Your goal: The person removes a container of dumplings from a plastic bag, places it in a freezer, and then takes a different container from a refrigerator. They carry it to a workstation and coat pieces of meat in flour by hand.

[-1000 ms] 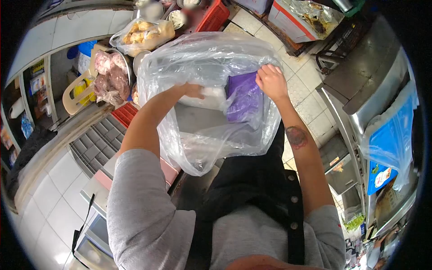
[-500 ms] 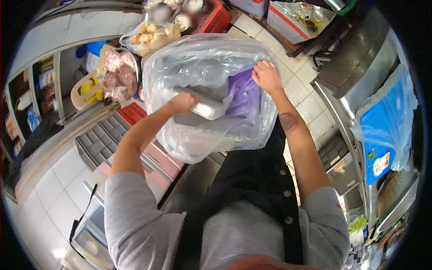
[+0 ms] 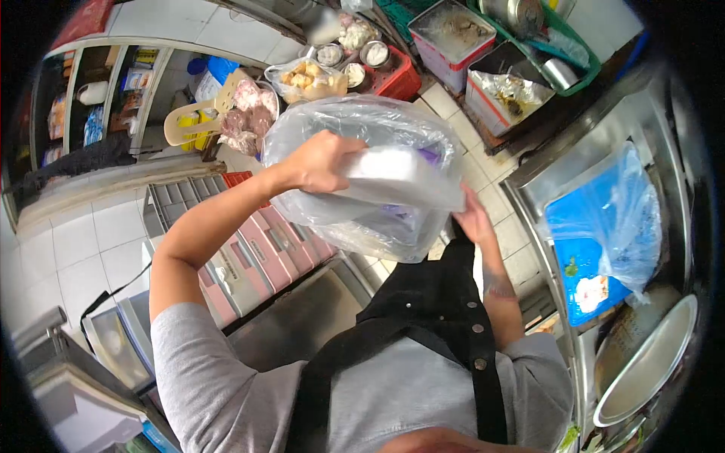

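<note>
A white rectangular block (image 3: pixel 400 170), smooth and slab-like, lies tilted across the mouth of a large clear plastic bag (image 3: pixel 325 124). My left hand (image 3: pixel 325 162) is closed on the block's left end, fingers over its top edge. My right hand (image 3: pixel 474 217) is at the block's right end, beside the bag's edge, its fingers smeared by motion. Purple (image 3: pixel 396 215) shows through the bag, partly covered by the block.
Bagged meat (image 3: pixel 248 117), a bag of yellowish pieces (image 3: pixel 306 79) and a red crate (image 3: pixel 400 75) stand beyond the bag. Pink drawers (image 3: pixel 260 260) are at left. On the right is a steel counter with a blue board (image 3: pixel 570 226) and a metal basin (image 3: pixel 649 362).
My left hand has lifted the white block up out of the bag and across to the right. My right hand has come down from the bag's far rim to the block's right end.
</note>
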Tool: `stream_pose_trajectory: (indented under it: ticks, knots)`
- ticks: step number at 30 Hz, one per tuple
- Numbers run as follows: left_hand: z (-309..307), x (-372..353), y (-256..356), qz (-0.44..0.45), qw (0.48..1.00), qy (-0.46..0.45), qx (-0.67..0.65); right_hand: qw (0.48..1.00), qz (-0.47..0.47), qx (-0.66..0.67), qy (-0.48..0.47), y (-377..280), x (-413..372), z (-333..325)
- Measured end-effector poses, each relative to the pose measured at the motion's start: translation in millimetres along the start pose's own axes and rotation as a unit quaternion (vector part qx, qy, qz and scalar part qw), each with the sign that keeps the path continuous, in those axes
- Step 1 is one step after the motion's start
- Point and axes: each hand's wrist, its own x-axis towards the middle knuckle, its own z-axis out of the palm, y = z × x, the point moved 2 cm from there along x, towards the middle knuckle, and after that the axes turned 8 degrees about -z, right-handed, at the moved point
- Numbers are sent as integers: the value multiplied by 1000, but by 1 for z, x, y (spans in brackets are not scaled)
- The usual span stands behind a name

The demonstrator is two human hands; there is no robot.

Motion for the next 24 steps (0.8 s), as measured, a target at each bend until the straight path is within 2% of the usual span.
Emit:
stream_pose_trajectory:
  ticks: [1, 2, 4, 5, 7, 9, 10, 11, 14, 18, 20, 22, 24]
  knots:
    - [-5, -5, 16, -44, 998, 22, -28, 993, 99, 67, 14, 7, -18, -11]
    - [-4, -10, 24, -67, 991, 56, -101, 997, 73, 37, 11, -10, -42, 33]
    - [0, -23, 38, -109, 955, 127, -244, 991, 36, 28, -125, -2, -48, 26]
    - [-1, -32, 60, -125, 900, 156, -388, 989, 41, -8, -145, -3, -38, 24]
    - [0, -53, 78, -144, 849, 209, -464, 978, 51, -78, -185, -9, -20, 27]
    - [7, -74, 94, -152, 784, 278, -534, 985, 63, -26, -159, -52, -25, 50]
    - [13, -82, 92, -155, 762, 309, -548, 987, 71, -1, -147, -71, -27, 62]
    - [22, -92, 86, -160, 738, 340, -561, 995, 49, -8, -86, -76, -27, 70]
    - [45, -126, 92, -193, 665, 408, -595, 996, 33, -70, -53, -98, -32, 99]
    - [76, -179, 110, -191, 570, 479, -640, 984, 60, -136, -101, -107, -46, 140]
    - [109, -207, 101, -161, 529, 501, -666, 965, 99, -160, -183, -95, -46, 140]
    - [135, -239, 110, -169, 516, 547, -637, 953, 130, -170, -213, -78, -56, 147]
    - [156, -274, 134, -140, 506, 565, -637, 945, 155, -187, -220, -60, -74, 160]
